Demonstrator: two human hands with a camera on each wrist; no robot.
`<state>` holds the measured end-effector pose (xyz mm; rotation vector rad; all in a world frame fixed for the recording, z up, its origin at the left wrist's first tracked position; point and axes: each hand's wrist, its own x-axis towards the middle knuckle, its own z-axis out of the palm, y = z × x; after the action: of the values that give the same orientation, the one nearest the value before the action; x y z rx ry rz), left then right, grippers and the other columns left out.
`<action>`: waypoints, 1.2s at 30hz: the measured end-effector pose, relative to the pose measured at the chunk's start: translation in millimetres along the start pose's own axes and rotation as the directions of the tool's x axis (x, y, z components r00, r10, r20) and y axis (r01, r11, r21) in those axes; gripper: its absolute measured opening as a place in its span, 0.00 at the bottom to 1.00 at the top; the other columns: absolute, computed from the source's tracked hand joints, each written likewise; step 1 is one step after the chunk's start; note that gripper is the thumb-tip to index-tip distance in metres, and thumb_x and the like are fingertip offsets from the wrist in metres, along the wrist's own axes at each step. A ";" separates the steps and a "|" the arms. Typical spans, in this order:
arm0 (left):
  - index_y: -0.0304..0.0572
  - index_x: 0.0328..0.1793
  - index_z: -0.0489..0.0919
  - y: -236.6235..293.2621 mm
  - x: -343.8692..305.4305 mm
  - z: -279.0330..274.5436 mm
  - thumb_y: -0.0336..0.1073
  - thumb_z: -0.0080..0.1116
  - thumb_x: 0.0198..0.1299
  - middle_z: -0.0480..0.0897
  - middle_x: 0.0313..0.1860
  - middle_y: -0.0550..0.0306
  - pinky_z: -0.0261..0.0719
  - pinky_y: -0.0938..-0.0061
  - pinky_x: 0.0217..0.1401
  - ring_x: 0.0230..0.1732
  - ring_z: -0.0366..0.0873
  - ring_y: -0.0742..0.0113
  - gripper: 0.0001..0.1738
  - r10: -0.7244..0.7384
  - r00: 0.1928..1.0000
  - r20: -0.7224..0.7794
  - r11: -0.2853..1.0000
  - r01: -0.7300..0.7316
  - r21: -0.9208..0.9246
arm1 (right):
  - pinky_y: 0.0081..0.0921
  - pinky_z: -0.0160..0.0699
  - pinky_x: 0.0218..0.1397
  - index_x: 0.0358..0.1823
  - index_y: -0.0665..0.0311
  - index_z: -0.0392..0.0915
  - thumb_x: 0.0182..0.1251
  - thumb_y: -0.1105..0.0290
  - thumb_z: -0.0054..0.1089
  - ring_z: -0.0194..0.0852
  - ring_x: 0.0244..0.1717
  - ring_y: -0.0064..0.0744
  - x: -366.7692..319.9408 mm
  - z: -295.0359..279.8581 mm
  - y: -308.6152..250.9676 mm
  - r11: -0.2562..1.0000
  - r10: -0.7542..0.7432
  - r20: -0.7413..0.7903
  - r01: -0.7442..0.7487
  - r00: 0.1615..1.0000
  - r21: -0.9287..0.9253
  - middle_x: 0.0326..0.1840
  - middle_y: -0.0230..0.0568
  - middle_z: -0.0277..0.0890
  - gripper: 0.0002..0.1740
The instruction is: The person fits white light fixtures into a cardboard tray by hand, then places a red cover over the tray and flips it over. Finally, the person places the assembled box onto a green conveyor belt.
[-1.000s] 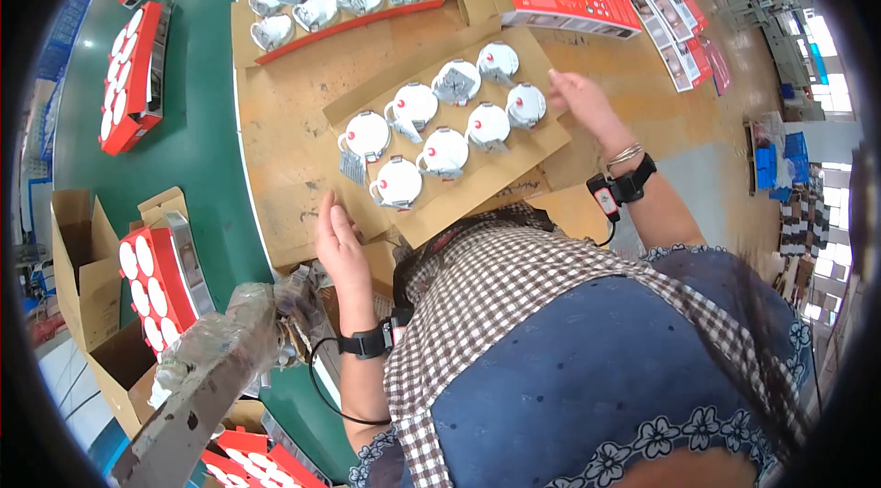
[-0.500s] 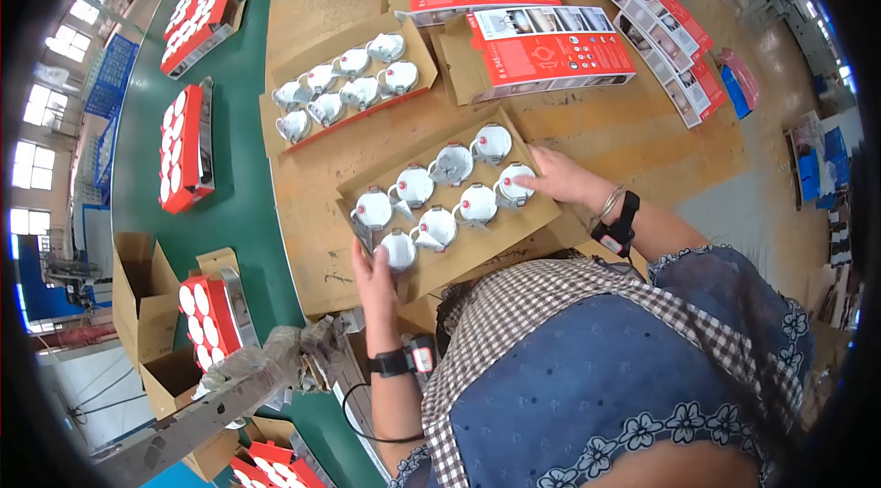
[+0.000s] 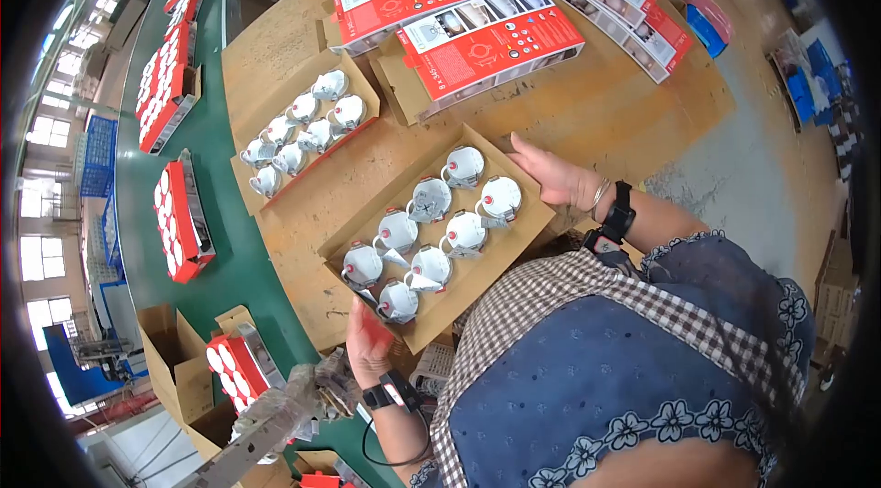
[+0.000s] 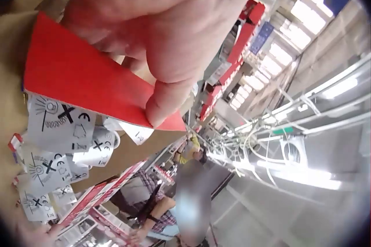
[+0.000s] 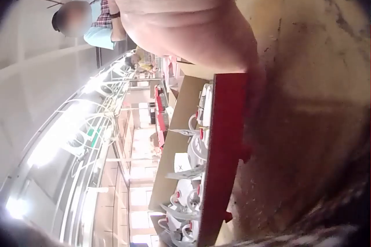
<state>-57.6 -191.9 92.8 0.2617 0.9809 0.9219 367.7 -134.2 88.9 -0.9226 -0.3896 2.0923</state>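
In the head view, an open cardboard box holds several round white fixtures in two rows. My left hand grips its near-left end; in the left wrist view, the left hand has a digit over the edge of the red end wall. My right hand holds the opposite end, fingers partly hidden behind it. In the right wrist view, the palm of the right hand lies against the end of the box's red side. The box sits tilted between both hands.
A second open box of white fixtures lies on the wooden table, beyond the held one. Printed red boxes are at the back. Red trays stand on the green belt at left, with brown cartons beside it.
Both hands, apart from the box at first, came to its ends and now hold it. The box has turned and tilted. The head view has shifted.
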 end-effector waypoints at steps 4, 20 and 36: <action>0.38 0.75 0.72 14.6 -4.4 15.5 0.39 0.54 0.77 0.82 0.65 0.55 0.78 0.61 0.70 0.67 0.80 0.60 0.25 0.118 0.992 0.048 0.988 -0.122 0.092 | 0.41 0.75 0.77 0.77 0.64 0.67 0.87 0.47 0.41 0.74 0.72 0.37 1.0 1.2 0.3 0.992 0.033 0.003 -0.033 0.999 0.122 0.76 0.46 0.72 0.33; 0.39 0.79 0.67 108.6 145.5 244.1 0.27 0.55 0.75 0.77 0.68 0.58 0.73 0.65 0.72 0.67 0.75 0.66 0.28 0.491 0.708 0.508 0.629 -0.691 0.356 | 0.34 0.75 0.71 0.75 0.62 0.67 0.67 0.68 0.72 0.75 0.69 0.29 -39.6 -68.6 -285.7 0.512 -0.311 0.229 0.366 0.922 -0.777 0.68 0.34 0.77 0.36; 0.31 0.64 0.80 52.5 435.4 373.4 0.28 0.51 0.75 0.77 0.72 0.37 0.75 0.60 0.76 0.73 0.76 0.48 0.16 0.455 0.453 0.767 -0.455 -0.622 0.637 | 0.41 0.77 0.73 0.74 0.57 0.71 0.69 0.69 0.61 0.74 0.73 0.52 88.0 -280.3 -419.0 -0.423 -0.761 0.474 0.215 0.444 -0.880 0.78 0.50 0.69 0.31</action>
<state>312.8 248.7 71.7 2.4683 1.2003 0.8989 764.5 189.0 82.9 -1.3905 -1.8974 0.1002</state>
